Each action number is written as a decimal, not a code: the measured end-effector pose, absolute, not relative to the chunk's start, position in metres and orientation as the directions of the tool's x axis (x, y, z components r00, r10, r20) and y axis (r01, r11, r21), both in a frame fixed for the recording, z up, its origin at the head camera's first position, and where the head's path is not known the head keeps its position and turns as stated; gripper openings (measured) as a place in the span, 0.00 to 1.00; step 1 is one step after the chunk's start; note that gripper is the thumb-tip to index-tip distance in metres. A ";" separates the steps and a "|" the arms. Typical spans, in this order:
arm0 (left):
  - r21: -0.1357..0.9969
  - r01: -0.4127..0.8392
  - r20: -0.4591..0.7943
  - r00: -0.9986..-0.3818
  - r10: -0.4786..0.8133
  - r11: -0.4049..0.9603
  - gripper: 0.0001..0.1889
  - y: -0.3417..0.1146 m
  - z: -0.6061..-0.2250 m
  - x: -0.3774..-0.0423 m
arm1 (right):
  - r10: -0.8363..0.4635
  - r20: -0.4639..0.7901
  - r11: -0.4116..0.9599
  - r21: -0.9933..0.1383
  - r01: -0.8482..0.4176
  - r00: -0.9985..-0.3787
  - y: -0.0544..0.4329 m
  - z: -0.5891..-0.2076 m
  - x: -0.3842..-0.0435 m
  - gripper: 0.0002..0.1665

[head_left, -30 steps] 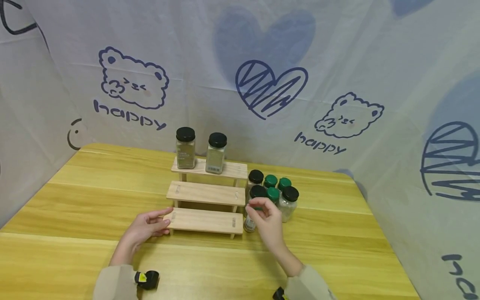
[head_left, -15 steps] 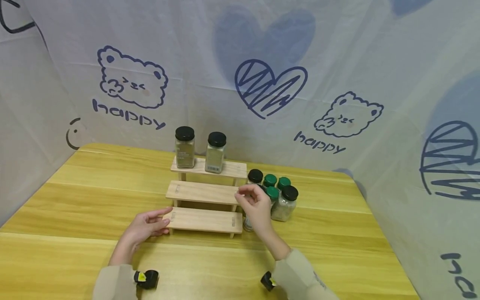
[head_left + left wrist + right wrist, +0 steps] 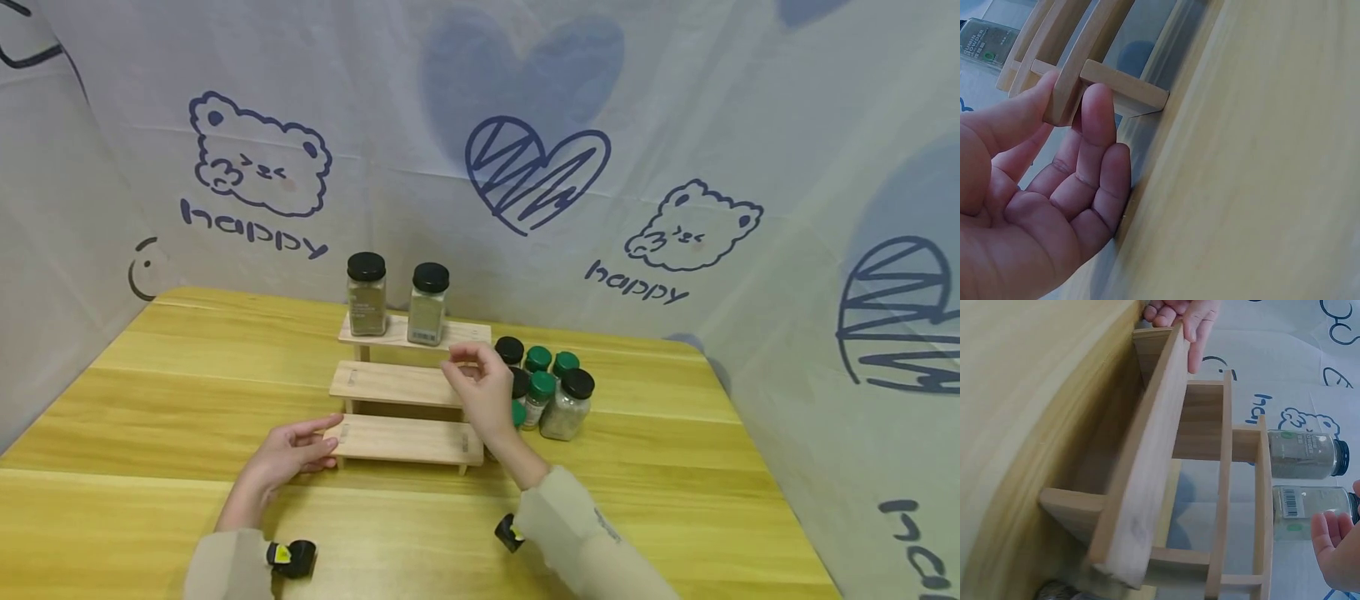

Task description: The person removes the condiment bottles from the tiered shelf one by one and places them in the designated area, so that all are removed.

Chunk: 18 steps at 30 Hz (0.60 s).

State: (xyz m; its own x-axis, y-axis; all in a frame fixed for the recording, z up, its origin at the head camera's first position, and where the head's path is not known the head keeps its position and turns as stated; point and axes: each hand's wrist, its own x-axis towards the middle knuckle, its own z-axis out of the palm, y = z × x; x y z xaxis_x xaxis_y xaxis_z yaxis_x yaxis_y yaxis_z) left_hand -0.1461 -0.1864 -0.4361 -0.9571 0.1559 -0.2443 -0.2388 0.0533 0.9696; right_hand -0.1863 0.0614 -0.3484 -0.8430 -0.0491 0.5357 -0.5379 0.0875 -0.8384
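Observation:
A three-tier wooden spice rack [image 3: 408,439] stands on the table. My left hand [image 3: 288,450] pinches the left end of its lowest tier; in the left wrist view the thumb lies on top and the fingers [image 3: 1097,115] underneath. Two square spice jars with black lids, a left jar [image 3: 367,300] and a right jar [image 3: 427,308], stand upright on the top tier. The left wrist view shows a jar [image 3: 988,44] labelled cumin powder. My right hand [image 3: 483,392] hovers over the right side of the rack, fingers loosely bent, with nothing visible in it.
Right of the rack stands a cluster of spice jars: several small ones with green lids [image 3: 542,385] and larger ones with black lids, including a clear jar [image 3: 567,407]. My right forearm partly hides them. A printed cloth [image 3: 420,208] hangs behind the table [image 3: 645,500].
My right hand has moved left and away from me, from above the jar cluster to over the rack's right side. My left hand keeps its grip on the rack.

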 end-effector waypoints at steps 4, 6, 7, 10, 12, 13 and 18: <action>0.969 -0.240 -0.246 -0.957 0.155 0.054 0.26 -0.186 -0.436 -0.146 | -0.043 0.538 0.075 -0.838 -0.540 -0.842 0.054 -0.333 -0.186 0.08; 0.969 -0.242 -0.248 -0.956 0.154 0.055 0.26 -0.186 -0.437 -0.146 | -0.034 0.551 0.076 -0.831 -0.552 -0.834 0.051 -0.329 -0.188 0.08; 0.968 -0.243 -0.249 -0.956 0.154 0.055 0.26 -0.186 -0.437 -0.146 | -0.028 0.556 0.079 -0.827 -0.556 -0.831 0.050 -0.327 -0.190 0.08; 0.968 -0.244 -0.249 -0.956 0.154 0.053 0.26 -0.186 -0.436 -0.146 | -0.005 0.574 0.110 -0.813 -0.571 -0.819 0.045 -0.320 -0.193 0.08; 0.969 -0.243 -0.249 -0.956 0.155 0.053 0.26 -0.186 -0.436 -0.146 | 0.008 0.581 0.115 -0.809 -0.576 -0.814 0.042 -0.315 -0.197 0.08; 0.969 -0.243 -0.248 -0.956 0.156 0.053 0.26 -0.186 -0.436 -0.146 | 0.016 0.583 0.119 -0.808 -0.578 -0.812 0.041 -0.313 -0.198 0.08; 0.969 -0.238 -0.244 -0.957 0.158 0.060 0.26 -0.187 -0.436 -0.147 | 0.045 0.581 0.114 -0.811 -0.574 -0.813 0.037 -0.315 -0.216 0.10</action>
